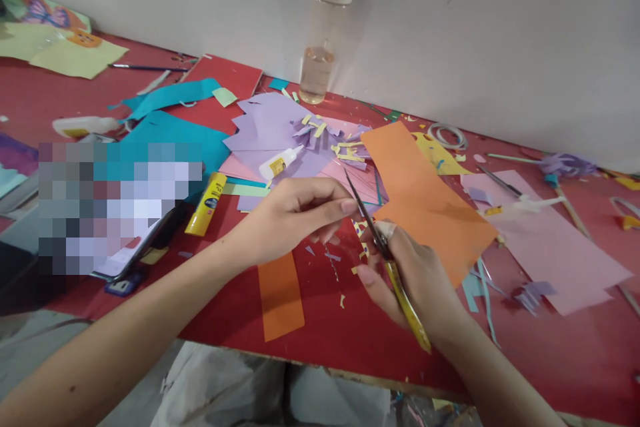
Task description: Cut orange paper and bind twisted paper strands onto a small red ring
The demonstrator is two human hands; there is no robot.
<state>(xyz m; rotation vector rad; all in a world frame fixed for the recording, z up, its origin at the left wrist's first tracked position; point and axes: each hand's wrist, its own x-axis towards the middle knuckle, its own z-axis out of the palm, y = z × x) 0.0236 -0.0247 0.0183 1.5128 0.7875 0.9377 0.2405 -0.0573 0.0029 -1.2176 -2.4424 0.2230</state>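
A pair of scissors point(396, 278) with yellow handles is in my right hand point(425, 273), its dark pointed blades aimed up and to the left. My left hand point(300, 213) is closed in a pinch just left of the blades; whatever lies between its fingertips is too small to make out. Beneath that hand a thin twisted strand point(332, 263) shows against the red table point(340, 327). A narrow orange paper strip point(281, 300) lies below my left wrist. Beside my right hand rests a large orange sheet point(430, 200). Tiny paper scraps surround both hands.
A glue stick point(205, 205) and a white glue bottle point(278, 164) lie left of centre. Purple sheets point(265, 123) are stacked behind. A clear bottle point(317, 67) stands by the wall. Pink paper point(545, 240) covers the right side. A blurred-out phone point(135, 233) is at left.
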